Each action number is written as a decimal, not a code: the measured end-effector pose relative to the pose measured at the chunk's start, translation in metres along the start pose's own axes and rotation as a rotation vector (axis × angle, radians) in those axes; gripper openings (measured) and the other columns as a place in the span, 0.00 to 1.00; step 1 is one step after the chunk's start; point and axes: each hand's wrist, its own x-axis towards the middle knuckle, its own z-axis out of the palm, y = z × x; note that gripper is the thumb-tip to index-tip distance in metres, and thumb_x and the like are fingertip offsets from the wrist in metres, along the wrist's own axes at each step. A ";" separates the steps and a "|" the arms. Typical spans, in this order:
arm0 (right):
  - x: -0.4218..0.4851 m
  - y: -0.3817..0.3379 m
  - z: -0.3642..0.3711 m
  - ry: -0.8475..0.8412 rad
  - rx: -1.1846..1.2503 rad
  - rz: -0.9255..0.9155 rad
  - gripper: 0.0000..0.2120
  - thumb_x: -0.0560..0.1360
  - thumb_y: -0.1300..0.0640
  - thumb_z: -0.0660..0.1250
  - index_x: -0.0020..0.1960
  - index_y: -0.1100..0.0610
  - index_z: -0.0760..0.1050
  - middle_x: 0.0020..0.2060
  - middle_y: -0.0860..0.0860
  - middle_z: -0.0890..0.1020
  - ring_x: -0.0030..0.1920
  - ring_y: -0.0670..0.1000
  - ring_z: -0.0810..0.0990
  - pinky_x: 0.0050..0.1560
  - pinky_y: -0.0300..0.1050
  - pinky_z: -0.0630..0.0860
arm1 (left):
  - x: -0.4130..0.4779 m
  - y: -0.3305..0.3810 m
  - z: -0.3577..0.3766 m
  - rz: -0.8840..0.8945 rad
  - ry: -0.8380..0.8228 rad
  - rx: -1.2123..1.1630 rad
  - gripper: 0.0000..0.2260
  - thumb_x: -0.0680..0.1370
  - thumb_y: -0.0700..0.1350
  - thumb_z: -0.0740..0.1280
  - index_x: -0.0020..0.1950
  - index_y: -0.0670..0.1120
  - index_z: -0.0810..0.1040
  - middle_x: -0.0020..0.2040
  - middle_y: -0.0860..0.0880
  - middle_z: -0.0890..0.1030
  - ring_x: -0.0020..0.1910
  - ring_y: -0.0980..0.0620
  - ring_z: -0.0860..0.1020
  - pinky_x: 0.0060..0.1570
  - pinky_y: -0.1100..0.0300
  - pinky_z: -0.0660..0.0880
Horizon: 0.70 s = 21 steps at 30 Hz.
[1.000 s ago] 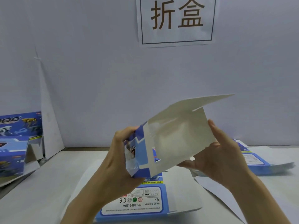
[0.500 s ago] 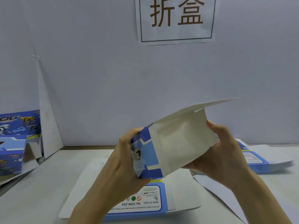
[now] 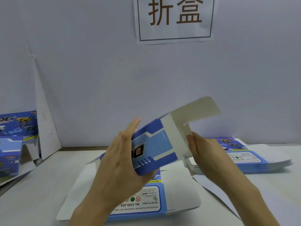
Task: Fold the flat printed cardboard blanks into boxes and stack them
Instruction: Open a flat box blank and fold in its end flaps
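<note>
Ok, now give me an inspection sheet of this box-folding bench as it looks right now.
Surface: white table, cardboard lying on it.
Job's things: half-folded box held in the air; flat blank lying beneath it; stack of flat blanks at right; folded boxes at far left.
Clutter: white sheet leaning on the wall, left.
Hands: left hand grips the box's printed end; right hand pinches its white flap.
Cables: nothing seen.
Surroundings: pale wall, paper sign above.
</note>
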 end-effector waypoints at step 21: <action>-0.003 -0.021 -0.001 -0.184 0.818 0.264 0.12 0.79 0.53 0.63 0.40 0.56 0.80 0.30 0.47 0.81 0.33 0.46 0.81 0.32 0.35 0.77 | 0.004 -0.014 -0.012 0.071 -0.048 -0.088 0.39 0.62 0.59 0.75 0.65 0.63 0.56 0.61 0.66 0.65 0.58 0.62 0.72 0.44 0.75 0.75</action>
